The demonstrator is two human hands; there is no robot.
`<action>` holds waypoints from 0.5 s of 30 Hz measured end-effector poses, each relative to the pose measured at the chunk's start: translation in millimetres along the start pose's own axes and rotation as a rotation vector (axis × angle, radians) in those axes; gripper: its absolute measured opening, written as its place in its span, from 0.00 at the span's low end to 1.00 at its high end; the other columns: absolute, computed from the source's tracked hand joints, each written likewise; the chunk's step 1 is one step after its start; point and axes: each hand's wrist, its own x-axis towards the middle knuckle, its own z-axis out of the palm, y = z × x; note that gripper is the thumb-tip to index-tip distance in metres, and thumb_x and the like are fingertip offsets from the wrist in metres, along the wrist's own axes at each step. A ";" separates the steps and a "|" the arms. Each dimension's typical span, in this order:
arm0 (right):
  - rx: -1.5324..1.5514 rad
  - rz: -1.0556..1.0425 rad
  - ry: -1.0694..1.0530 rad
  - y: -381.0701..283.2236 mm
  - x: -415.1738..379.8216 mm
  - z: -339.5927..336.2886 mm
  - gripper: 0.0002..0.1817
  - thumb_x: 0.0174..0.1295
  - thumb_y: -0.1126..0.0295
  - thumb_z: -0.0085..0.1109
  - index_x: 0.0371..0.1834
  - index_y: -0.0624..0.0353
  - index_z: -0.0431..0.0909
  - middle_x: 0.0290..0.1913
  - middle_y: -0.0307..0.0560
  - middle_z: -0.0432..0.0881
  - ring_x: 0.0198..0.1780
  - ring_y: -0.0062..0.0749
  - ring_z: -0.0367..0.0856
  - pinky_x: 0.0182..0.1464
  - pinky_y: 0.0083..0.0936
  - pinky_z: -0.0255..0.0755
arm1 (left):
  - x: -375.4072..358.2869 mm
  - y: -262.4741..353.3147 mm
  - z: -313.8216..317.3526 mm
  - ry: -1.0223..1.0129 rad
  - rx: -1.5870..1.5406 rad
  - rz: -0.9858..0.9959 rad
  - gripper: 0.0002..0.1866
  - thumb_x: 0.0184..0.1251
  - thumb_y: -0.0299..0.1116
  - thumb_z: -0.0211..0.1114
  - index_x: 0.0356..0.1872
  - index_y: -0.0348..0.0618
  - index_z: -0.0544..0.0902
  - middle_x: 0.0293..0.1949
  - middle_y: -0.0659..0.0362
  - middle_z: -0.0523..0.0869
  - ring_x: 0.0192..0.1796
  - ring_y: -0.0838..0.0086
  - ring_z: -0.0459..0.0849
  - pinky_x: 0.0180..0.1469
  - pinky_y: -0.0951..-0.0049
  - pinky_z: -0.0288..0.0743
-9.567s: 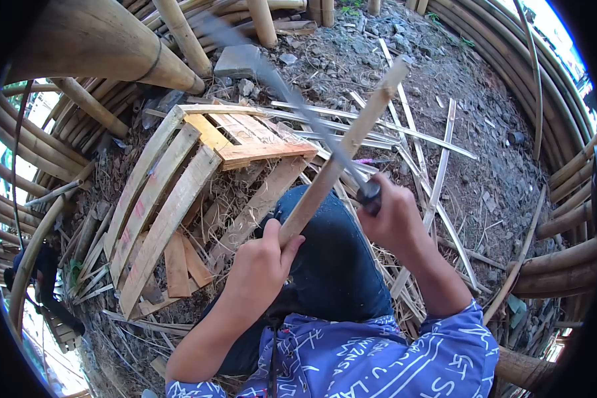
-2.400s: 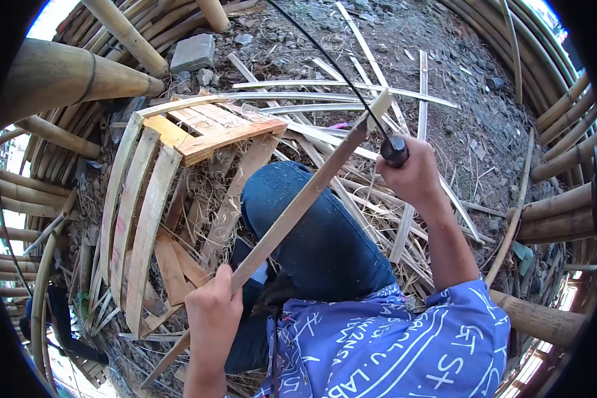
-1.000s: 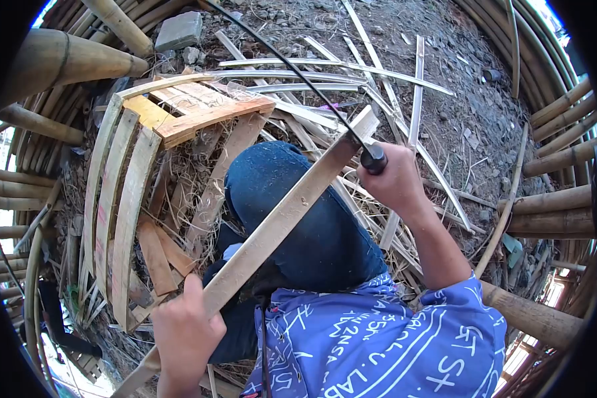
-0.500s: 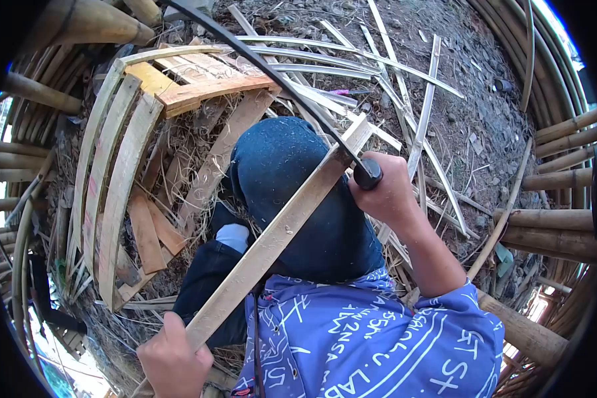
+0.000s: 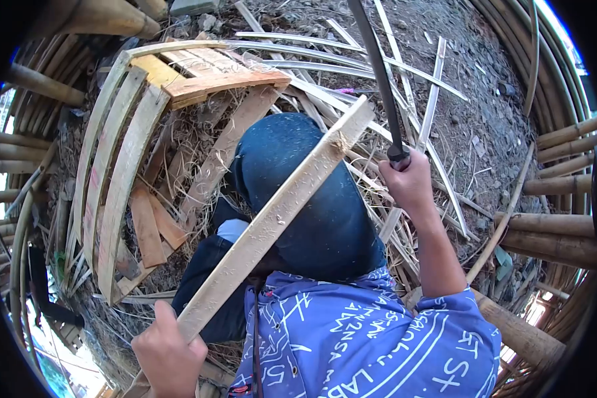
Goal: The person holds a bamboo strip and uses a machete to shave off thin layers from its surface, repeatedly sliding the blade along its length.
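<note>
1. Head view, change: half a second ago your machete [image 5: 384,79] lay across the slat, its blade slanting to the far left. Now the blade is clear of the wood, to the right of its far end, pointing to the far side. I read this as a pause between strokes: no cutting at this instant.
2. Head view, hands: your right hand [image 5: 408,178] is clenched round the machete handle. Your left hand [image 5: 169,351] grasps the near-left end of the pale slat [image 5: 265,229], thumb on top.
3. Head view, slat: it runs from near left to far right over your bent knee [image 5: 292,179]; contact with the knee cannot be told. A tuft of curled shavings [image 5: 339,141] clings close to its far end; the upper face shows small flecks.
4. Head view, surface: stony ground [image 5: 487,126], with loose strips [image 5: 434,86] lying crossed beyond you and to the right. Left of your knee stands a slatted wooden crate [image 5: 229,83], shavings and short boards about it.
5. Head view, room: stacked bamboo poles [image 5: 554,222] wall the right side; more poles line the left, with daylight between them.
</note>
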 end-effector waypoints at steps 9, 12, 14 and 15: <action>-0.124 -0.262 -0.177 -34.4 -6.4 -2.2 0.07 0.46 0.74 0.61 0.22 0.66 0.74 0.19 0.59 0.76 0.24 0.53 0.78 0.28 0.37 0.71 | 8.5 10.3 9.1 0.055 -0.016 -0.038 0.15 0.40 0.23 0.61 0.34 0.35 0.70 0.17 0.43 0.76 0.23 0.47 0.80 0.28 0.54 0.73; -0.189 -0.197 -0.174 -36.0 1.1 -1.6 0.06 0.45 0.74 0.61 0.21 0.66 0.75 0.21 0.60 0.77 0.27 0.59 0.78 0.30 0.39 0.72 | 6.3 11.3 4.4 0.059 -0.026 -0.027 0.16 0.40 0.22 0.62 0.34 0.35 0.70 0.18 0.43 0.76 0.24 0.47 0.80 0.28 0.53 0.73; -0.210 -0.218 -0.138 -35.1 4.3 -0.9 0.06 0.45 0.74 0.60 0.21 0.66 0.75 0.22 0.61 0.78 0.29 0.59 0.79 0.32 0.39 0.72 | 5.6 10.9 8.0 0.102 -0.016 -0.015 0.16 0.40 0.22 0.62 0.34 0.35 0.70 0.18 0.43 0.76 0.24 0.46 0.80 0.28 0.53 0.73; -0.222 -0.221 -0.134 -34.3 5.8 -0.9 0.05 0.45 0.74 0.60 0.21 0.66 0.75 0.23 0.62 0.78 0.29 0.59 0.79 0.33 0.39 0.73 | 5.7 11.3 9.5 0.151 -0.007 -0.005 0.17 0.39 0.22 0.63 0.34 0.35 0.70 0.17 0.43 0.76 0.24 0.46 0.80 0.28 0.53 0.73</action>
